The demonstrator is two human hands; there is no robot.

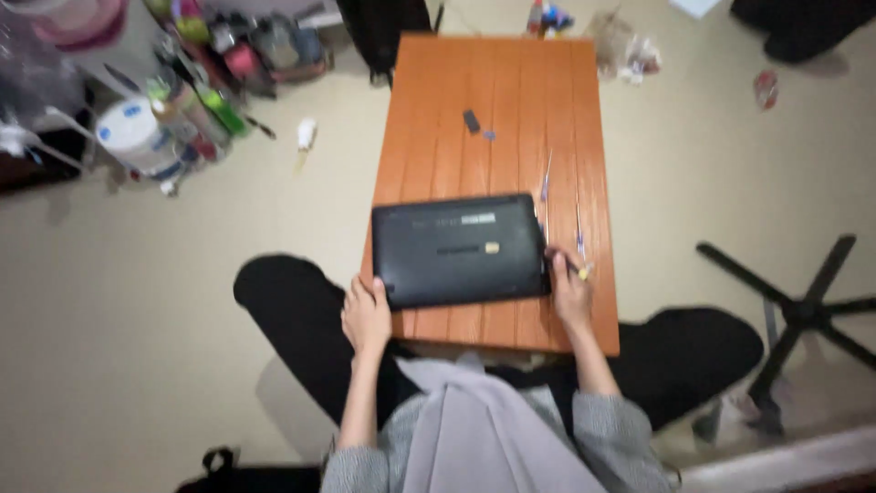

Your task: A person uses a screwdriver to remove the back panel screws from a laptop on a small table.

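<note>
A black laptop (456,248) lies bottom side up on the near part of a low orange wooden table (497,100). My left hand (367,316) rests at the laptop's near left corner, fingers touching its edge. My right hand (568,290) is at the laptop's right edge and appears to hold a thin tool with a yellow end (584,271); blur hides the grip. Two more thin tools (546,178) (578,228) lie on the table just right of the laptop. A small dark part (471,120) lies farther back.
I sit on a beige floor with my legs around the table. Bottles, a white tub (135,135) and clutter stand at the far left. A black chair base (803,310) is at the right. Bags and scraps (628,53) lie beyond the table.
</note>
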